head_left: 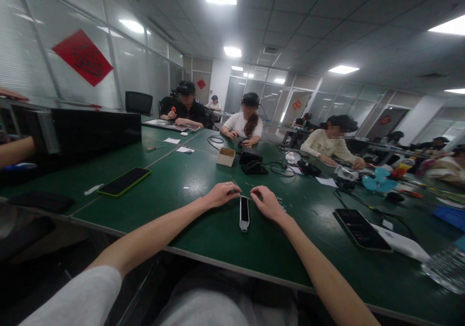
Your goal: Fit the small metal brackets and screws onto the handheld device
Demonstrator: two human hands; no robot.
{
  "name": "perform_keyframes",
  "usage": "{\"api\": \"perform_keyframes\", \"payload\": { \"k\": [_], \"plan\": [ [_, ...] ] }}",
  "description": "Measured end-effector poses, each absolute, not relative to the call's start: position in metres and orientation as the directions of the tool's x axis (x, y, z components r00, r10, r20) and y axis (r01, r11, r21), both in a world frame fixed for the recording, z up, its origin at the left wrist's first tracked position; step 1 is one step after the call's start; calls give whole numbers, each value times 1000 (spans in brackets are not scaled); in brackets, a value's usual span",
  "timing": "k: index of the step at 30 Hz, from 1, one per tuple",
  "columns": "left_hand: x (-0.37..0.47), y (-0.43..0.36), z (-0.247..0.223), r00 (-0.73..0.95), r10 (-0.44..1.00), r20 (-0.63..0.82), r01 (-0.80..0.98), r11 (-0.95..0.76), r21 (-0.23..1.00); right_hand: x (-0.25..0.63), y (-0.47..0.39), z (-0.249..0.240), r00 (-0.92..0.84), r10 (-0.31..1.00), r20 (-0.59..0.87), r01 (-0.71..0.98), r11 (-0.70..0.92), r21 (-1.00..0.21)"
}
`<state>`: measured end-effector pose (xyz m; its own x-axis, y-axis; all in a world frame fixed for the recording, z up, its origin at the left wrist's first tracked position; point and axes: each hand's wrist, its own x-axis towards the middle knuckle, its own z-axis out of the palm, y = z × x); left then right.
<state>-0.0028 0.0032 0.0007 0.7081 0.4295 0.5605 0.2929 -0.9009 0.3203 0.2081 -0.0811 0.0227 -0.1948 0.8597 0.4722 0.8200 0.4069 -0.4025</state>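
Note:
A slim white handheld device (244, 214) with a long dark screen lies on the green table, its narrow end towards me. My left hand (222, 194) is beside its far end on the left, fingers loosely bent with their tips close to it. From the other side, my right hand (268, 202) curves towards the same end, a gap showing between thumb and forefinger. Neither hand appears to grip anything. Whether the left fingertips touch the device, I cannot tell.
A small open box (225, 157) and a black stand (251, 162) are ahead. A green-edged phone (124, 181) lies left; another phone (362, 229), a clear plastic bottle (446, 270) and a blue fan (379, 180) are right. Several people sit around the table (203, 234).

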Motion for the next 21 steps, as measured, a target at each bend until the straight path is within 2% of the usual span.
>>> {"api": "perform_keyframes", "payload": {
  "k": [10, 16, 21],
  "plan": [
    [-7, 11, 1, 729, 513, 453, 451, -858, 246, 224, -74, 12, -262, 906, 332, 906, 349, -238],
    [-10, 8, 6, 740, 537, 405, 481, -843, 239, 225, -73, 10, -270, 915, 300, 906, 346, -242],
    [-10, 10, 3, 768, 493, 409, 457, -869, 189, 224, -72, 9, -269, 916, 297, 899, 349, -263]
  ]
}}
